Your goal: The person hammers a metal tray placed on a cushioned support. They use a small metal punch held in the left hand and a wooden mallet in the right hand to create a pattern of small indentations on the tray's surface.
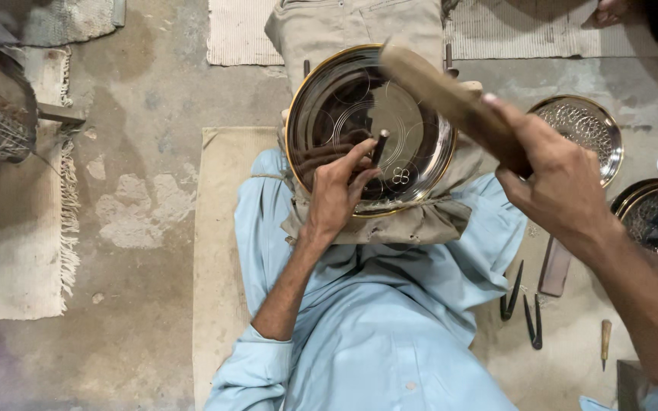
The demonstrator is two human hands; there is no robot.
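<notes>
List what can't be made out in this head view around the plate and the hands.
- Punch tip: hidden by left hand fingers.
- Wooden mallet head: motion-blurred, its handle covered by right hand.
- Round metal plate near rim: partly behind the left hand; its support is wrapped in cloth.
- Dark tray at right: cut off by the frame edge.

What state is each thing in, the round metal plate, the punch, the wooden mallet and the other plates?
Round gold-rimmed metal plate: resting on a cloth pad, partly engraved.
Dark metal punch: upright on the plate, gripped by the left hand.
Wooden mallet: raised above the plate, held by the right hand.
Engraved round plate: lying flat on the floor.
</notes>
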